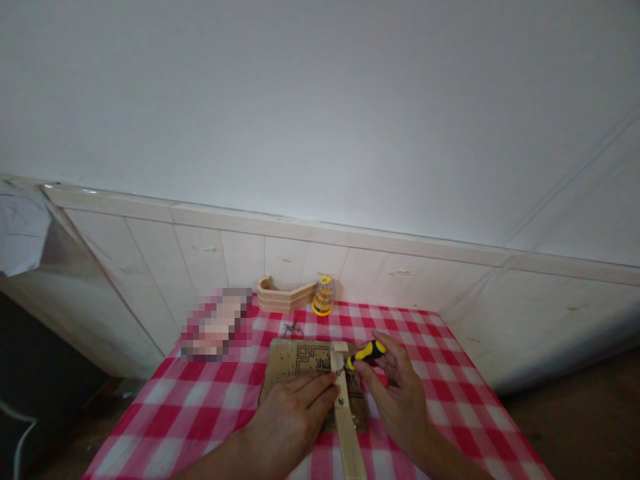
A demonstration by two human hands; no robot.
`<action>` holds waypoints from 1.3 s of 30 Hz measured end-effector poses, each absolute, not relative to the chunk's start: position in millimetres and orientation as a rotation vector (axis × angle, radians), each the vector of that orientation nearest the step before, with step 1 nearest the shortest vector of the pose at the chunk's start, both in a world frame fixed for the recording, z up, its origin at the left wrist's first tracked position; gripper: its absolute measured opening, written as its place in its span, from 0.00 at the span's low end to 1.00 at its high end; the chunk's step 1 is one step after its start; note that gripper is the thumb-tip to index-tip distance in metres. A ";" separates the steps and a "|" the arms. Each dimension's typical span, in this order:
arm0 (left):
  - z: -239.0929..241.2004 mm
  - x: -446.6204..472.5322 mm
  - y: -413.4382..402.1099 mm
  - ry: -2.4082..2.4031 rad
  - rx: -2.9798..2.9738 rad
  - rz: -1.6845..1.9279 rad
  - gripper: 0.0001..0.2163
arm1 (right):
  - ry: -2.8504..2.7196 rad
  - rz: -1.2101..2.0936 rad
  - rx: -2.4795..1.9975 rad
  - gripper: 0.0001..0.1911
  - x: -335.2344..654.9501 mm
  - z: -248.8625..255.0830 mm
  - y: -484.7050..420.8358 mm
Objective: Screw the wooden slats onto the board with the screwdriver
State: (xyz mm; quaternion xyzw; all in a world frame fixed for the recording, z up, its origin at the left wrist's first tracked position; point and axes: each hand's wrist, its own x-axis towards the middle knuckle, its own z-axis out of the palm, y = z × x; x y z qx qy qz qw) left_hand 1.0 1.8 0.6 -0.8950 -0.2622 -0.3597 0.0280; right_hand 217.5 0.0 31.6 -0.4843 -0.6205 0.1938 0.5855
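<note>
My right hand point(399, 388) grips a yellow-and-black screwdriver point(368, 354), its tip slanting down to the left at a small screw point(339, 373) in a pale wooden strip point(344, 421). Another screw head point(341, 401) shows nearer to me in the same strip. My left hand point(293, 415) lies palm down with its fingers together, the fingertips pressed on the strip's left edge beside the screws. Its thumb is hard to make out. Under the strip lies a brown package point(284, 360) with black printing, partly covered by my left hand.
Behind the package are several loose screws point(293, 329). Farther back stand a curved wooden piece point(283, 301) and a clear, yellow-capped bit holder point(324, 298). A blurred, pixelated item point(217, 327) lies left on the red-and-white checked tablecloth point(165, 400). A panelled wall point(375, 273) borders the table.
</note>
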 end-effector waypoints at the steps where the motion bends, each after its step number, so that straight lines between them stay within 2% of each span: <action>1: 1.1 1.1 1.8 -0.807 -2.763 -1.113 0.15 | -1.455 0.459 -1.122 0.21 217.7 31.2 0.2; 9: 5.5 1.5 2.5 -0.785 -2.761 -1.125 0.15 | -1.598 0.468 -0.987 0.24 219.4 32.0 -1.9; 26: 2.1 1.5 2.2 -0.796 -2.766 -1.112 0.14 | -1.526 0.419 -1.075 0.20 218.9 36.7 1.8; 39: -0.5 2.2 2.7 -0.795 -2.757 -1.125 0.15 | -1.592 0.300 -0.949 0.26 221.4 33.1 -7.3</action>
